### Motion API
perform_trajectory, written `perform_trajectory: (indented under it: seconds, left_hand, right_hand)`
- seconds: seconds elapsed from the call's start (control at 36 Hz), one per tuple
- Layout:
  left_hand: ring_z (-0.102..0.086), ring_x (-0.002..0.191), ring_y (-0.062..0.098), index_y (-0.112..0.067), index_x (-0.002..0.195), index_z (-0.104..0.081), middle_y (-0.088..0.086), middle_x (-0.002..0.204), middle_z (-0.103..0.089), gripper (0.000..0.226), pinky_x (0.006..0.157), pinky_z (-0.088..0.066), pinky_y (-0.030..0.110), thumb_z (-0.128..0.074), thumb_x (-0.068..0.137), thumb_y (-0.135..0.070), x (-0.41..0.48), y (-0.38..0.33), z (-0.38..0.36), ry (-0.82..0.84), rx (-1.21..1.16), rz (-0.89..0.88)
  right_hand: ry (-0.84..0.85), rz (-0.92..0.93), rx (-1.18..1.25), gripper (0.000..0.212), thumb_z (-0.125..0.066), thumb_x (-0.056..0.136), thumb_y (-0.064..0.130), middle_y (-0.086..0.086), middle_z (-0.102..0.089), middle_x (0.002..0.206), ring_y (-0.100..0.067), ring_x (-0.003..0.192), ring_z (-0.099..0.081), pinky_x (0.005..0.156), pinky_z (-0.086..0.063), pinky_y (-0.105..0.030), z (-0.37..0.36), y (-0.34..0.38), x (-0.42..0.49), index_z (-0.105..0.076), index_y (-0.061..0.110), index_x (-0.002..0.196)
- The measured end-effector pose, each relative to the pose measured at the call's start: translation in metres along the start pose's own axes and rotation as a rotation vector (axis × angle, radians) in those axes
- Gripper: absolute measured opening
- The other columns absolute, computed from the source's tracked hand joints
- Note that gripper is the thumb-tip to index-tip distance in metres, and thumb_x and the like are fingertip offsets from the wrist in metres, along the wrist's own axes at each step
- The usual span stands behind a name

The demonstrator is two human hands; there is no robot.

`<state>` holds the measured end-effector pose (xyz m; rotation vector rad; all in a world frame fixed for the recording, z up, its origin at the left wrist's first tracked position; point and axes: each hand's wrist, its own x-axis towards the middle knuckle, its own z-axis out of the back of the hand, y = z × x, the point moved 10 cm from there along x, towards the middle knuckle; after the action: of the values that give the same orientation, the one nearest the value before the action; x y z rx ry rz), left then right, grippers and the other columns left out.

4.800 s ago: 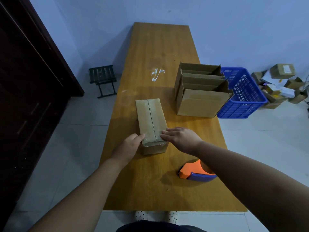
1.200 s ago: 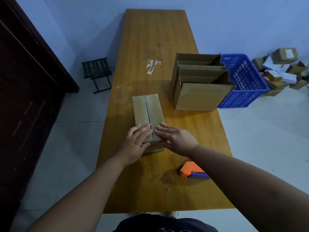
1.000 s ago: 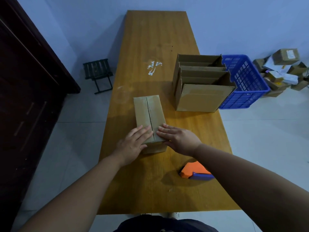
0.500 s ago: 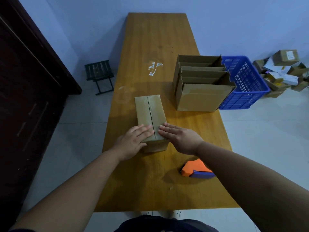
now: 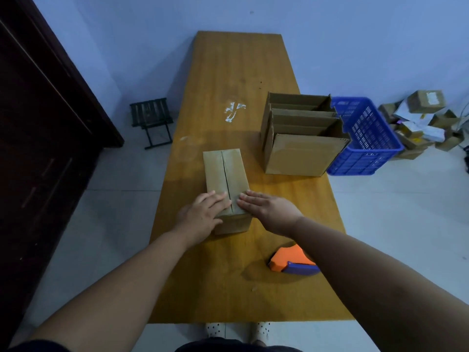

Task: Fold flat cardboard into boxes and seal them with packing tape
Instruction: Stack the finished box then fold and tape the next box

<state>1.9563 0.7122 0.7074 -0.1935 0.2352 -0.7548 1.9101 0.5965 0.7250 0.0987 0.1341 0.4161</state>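
Note:
A small closed cardboard box [image 5: 224, 171] lies lengthwise on the wooden table [image 5: 238, 72], its two top flaps meeting at a centre seam. My left hand [image 5: 201, 214] lies flat on the near end of the left flap. My right hand [image 5: 266, 205] lies flat with straight fingers on the near end of the right flap. An orange and blue tape dispenser [image 5: 291, 262] sits on the table near my right forearm, partly hidden by it.
Two open cardboard boxes [image 5: 302, 138] stand upright to the right of the small box. A blue plastic crate [image 5: 365, 138] sits beside the table, with a pile of parcels [image 5: 421, 120] beyond. A dark stool [image 5: 152, 120] stands on the floor at left.
My left hand has come from the box's side onto its top. Both hands have stayed pressed on the near flap ends over the last second; only the camera view shifted slightly.

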Motion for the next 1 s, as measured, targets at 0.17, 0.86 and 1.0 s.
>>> perform_trajectory:
  seconds: [0.17, 0.86, 1.0]
  left_hand:
    - [-0.014, 0.144, 0.019, -0.031, 0.148, -0.028, -0.008, 0.157, -0.019, 0.055, 0.107, -0.036, 0.043, -0.047, 0.097, -0.018, -0.003, -0.007, -0.006, -0.079, -0.024, 0.079]
    - [-0.006, 0.142, 0.040, -0.029, 0.144, 0.028, 0.012, 0.156, 0.014, 0.133, 0.110, -0.018, 0.059, -0.067, 0.062, -0.073, -0.032, 0.017, -0.004, -0.124, -0.576, 0.925]
    - [-0.015, 0.138, 0.037, -0.031, 0.143, 0.027, 0.010, 0.155, 0.005, 0.131, 0.108, -0.019, 0.060, -0.070, 0.063, -0.069, -0.042, 0.029, 0.000, -0.153, -0.466, 0.961]
  right_hand:
    - [-0.081, -0.129, 0.116, 0.059, -0.050, 0.097, 0.012, 0.004, -0.026, 0.157, -0.015, 0.147, -0.016, 0.118, -0.023, -0.033, 0.002, 0.002, 0.001, -0.027, 0.024, 0.150]
    - [-0.165, -0.662, 0.825, 0.053, -0.042, 0.098, 0.049, -0.005, -0.056, 0.135, -0.023, 0.120, -0.053, 0.085, -0.043, -0.027, -0.035, 0.025, -0.010, -0.037, 0.028, 0.146]
    - [0.039, -0.571, 0.906, 0.065, -0.052, 0.092, 0.054, -0.003, -0.045, 0.146, -0.022, 0.130, -0.046, 0.093, -0.041, -0.028, -0.054, 0.036, -0.010, -0.026, 0.037, 0.149]
